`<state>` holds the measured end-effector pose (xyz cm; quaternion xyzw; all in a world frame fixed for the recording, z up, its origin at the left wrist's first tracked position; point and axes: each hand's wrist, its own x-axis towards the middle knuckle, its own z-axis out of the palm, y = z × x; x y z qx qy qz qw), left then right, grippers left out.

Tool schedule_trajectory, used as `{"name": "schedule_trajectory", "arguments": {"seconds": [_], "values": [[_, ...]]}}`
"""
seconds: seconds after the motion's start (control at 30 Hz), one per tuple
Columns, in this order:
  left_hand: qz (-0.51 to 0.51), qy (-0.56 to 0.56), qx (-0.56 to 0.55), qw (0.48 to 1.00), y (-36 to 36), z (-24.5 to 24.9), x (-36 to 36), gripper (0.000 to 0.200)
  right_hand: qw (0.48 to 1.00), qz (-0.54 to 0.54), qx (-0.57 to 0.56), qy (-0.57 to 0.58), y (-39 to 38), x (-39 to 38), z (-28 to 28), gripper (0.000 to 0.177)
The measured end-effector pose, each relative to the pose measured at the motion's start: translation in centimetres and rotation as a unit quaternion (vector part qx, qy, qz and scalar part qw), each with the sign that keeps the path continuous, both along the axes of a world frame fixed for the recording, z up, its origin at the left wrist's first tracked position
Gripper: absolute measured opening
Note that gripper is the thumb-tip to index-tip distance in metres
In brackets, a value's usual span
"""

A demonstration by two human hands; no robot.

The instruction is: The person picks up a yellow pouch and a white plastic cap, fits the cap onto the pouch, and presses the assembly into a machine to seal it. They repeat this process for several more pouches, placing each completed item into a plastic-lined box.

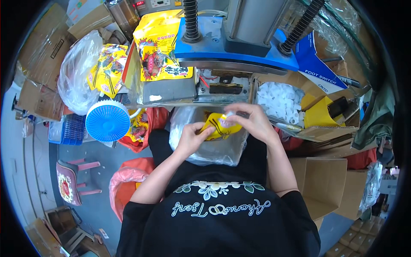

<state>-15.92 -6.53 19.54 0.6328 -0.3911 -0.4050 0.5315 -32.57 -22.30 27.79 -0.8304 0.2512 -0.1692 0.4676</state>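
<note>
Below the blue metal press (235, 47), a clear plastic bag (205, 147) lies on the person's lap. Just above it is a small yellow printed pouch (220, 129). The left hand (190, 138) pinches its edge, and the right hand (253, 122) has its grip closed at its white spout (230, 114).

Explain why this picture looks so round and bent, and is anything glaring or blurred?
Head view: a fisheye lens bows straight edges such as the blue press plate and leaves black corners; the light is even, with soft shadows; the clear plastic bag shows white glare; the left hand, the right hand and the yellow pouch they hold look slightly soft.
</note>
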Motion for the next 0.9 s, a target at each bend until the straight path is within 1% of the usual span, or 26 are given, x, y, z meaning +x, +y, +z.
{"name": "schedule_trajectory", "arguments": {"seconds": [0.03, 0.1, 0.13, 0.2, 0.23, 0.33, 0.37, 0.43, 0.47, 0.53, 0.57, 0.6, 0.63, 0.67, 0.73, 0.77, 0.8, 0.87, 0.9], "values": [[0.010, 0.025, 0.003, 1.000, -0.9, 0.2, 0.0, 0.022, 0.999, -0.034, 0.007, 0.003, -0.3, -0.1, -0.1, 0.028], [0.044, 0.094, -0.001, 0.995, -3.0, 0.9, -0.1, 0.028, 0.987, -0.116, -0.109, -0.013, -1.0, -0.6, 0.3, 0.031], [0.063, 0.136, -0.002, 0.989, -4.0, 1.1, -0.1, 0.027, 0.973, -0.156, -0.166, -0.020, -1.4, -1.0, 0.6, 0.032], [0.101, 0.218, -0.008, 0.971, -5.9, 1.7, 0.0, 0.026, 0.961, -0.219, -0.157, 0.055, -1.9, -2.1, 2.2, 0.030], [0.108, 0.276, -0.010, 0.955, -6.5, 2.4, -0.1, 0.025, 0.946, -0.236, -0.200, 0.093, -2.6, -2.8, 1.8, 0.026], [0.108, 0.348, -0.015, 0.931, -8.0, 2.7, 0.2, 0.024, 0.912, -0.224, -0.305, 0.160, -4.0, -4.5, -0.3, 0.023], [0.112, 0.348, -0.007, 0.931, -8.2, 2.9, 0.2, 0.024, 0.909, -0.179, -0.343, 0.153, -4.4, -4.7, -1.3, 0.024], [0.122, 0.348, 0.014, 0.929, -8.1, 3.5, 0.1, 0.024, 0.900, -0.176, -0.368, 0.155, -4.1, -4.1, -2.2, 0.026], [0.084, 0.269, 0.013, 0.960, -8.0, 3.7, 0.8, 0.025, 0.897, -0.173, -0.377, 0.156, -3.9, -3.8, -2.5, 0.027], [0.006, 0.104, 0.020, 0.994, -7.6, 4.0, 4.0, 0.026, 0.905, -0.165, -0.370, 0.131, -4.1, -4.2, -2.9, 0.026], [0.030, 0.007, -0.002, 1.000, -7.7, 3.6, 6.4, 0.026, 0.912, -0.163, -0.359, 0.115, -4.1, -4.4, -2.5, 0.026], [0.054, -0.092, -0.025, 0.994, -8.0, 3.0, 8.9, 0.028, 0.919, -0.160, -0.348, 0.097, -4.1, -4.4, -2.2, 0.026], [0.168, -0.328, -0.084, 0.926, -8.2, 2.7, 10.4, 0.046, 0.940, -0.186, -0.274, 0.087, -4.1, -4.6, -2.2, 0.021], [0.191, -0.555, -0.006, 0.810, -7.1, 1.2, 12.4, 0.063, 0.954, -0.180, -0.236, 0.031, -4.2, -4.3, -2.5, 0.020], [0.140, -0.579, 0.021, 0.803, -4.6, 1.7, 11.1, 0.071, 0.965, -0.189, -0.169, -0.073, -4.8, -4.7, -2.8, 0.017], [0.134, -0.591, -0.004, 0.796, -3.1, 1.9, 10.2, 0.074, 0.969, -0.190, -0.125, -0.092, -5.1, -4.9, -3.1, 0.015], [0.156, -0.574, -0.026, 0.803, -2.0, 2.0, 9.2, 0.059, 0.970, -0.194, -0.089, -0.115, -5.0, -4.9, -3.2, 0.015], [0.180, -0.572, -0.021, 0.800, -0.1, 1.0, 9.9, 0.033, 0.967, -0.198, -0.024, -0.157, -5.1, -4.7, -2.7, 0.016], [0.211, -0.519, -0.064, 0.826, 0.0, 1.6, 9.8, 0.014, 0.965, -0.197, -0.006, -0.175, -5.2, -4.6, -2.8, 0.019]]}}
